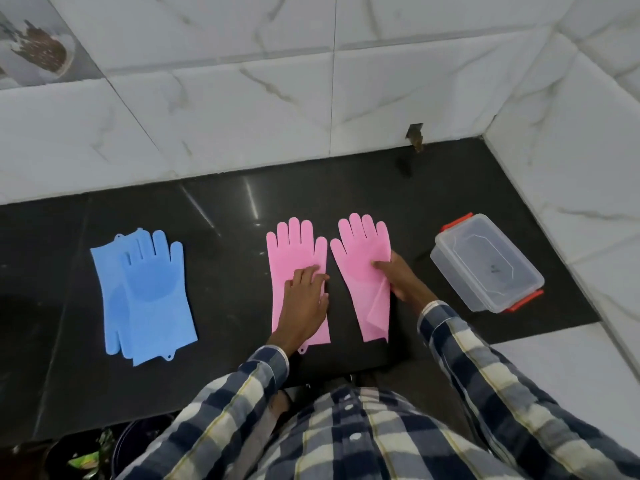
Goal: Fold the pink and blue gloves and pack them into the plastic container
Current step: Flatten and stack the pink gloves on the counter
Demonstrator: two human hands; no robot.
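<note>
Two pink gloves [298,268] are pressed flat on the black countertop [221,271]: one under the left hand [306,299], fingers spread, the other's edge pinched by the right hand [398,275]. Stacked blue gloves [145,296] and the lidded plastic container [486,263] lie untouched; nothing is packed.

Even, cool indoor light, moderately bright; soft faint shadows only. Thin white streaks of glare on the polished black counter [221,216] point to a source above. Wide-angle bending curves the tile wall [311,81] toward the edges; overall slightly soft, corners smeared.
</note>
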